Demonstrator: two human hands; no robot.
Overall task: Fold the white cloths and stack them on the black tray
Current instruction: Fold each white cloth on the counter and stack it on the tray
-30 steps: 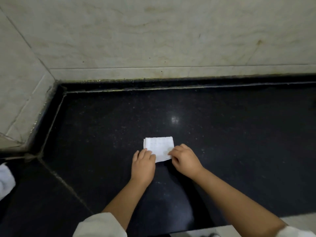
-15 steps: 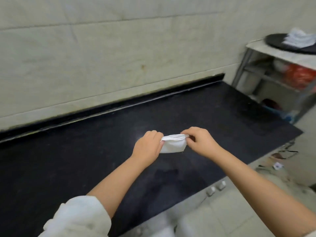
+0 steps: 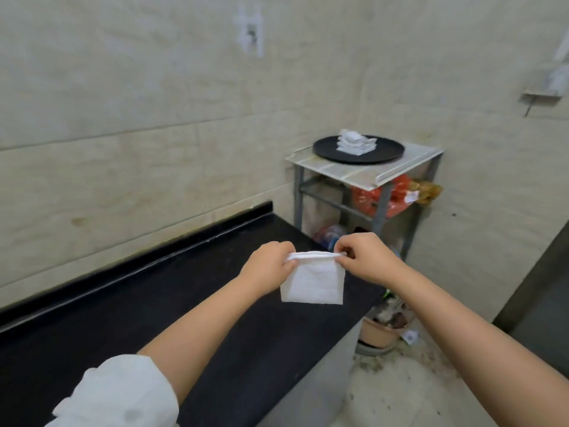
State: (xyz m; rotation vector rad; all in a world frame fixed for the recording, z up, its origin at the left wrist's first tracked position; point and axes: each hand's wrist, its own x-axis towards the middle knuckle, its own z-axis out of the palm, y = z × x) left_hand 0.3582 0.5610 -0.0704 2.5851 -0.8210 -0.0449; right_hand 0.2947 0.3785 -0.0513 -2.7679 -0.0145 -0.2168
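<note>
A small folded white cloth (image 3: 314,280) hangs in the air above the right end of the black counter (image 3: 147,309). My left hand (image 3: 268,268) pinches its upper left corner and my right hand (image 3: 366,257) pinches its upper right corner. Farther off to the right, a round black tray (image 3: 326,149) lies on a small shelf stand (image 3: 397,171). A stack of folded white cloths (image 3: 355,143) rests on the tray.
The shelf stand holds an orange bag (image 3: 397,195) and other items on its lower levels. A pot (image 3: 381,331) sits on the dirty floor below the counter's right end. Tiled walls close in the back and right.
The cloth went from lying on the counter to held up in both hands. My view swung right and both hands carried it toward the counter's right end; the tray stand now shows fully.
</note>
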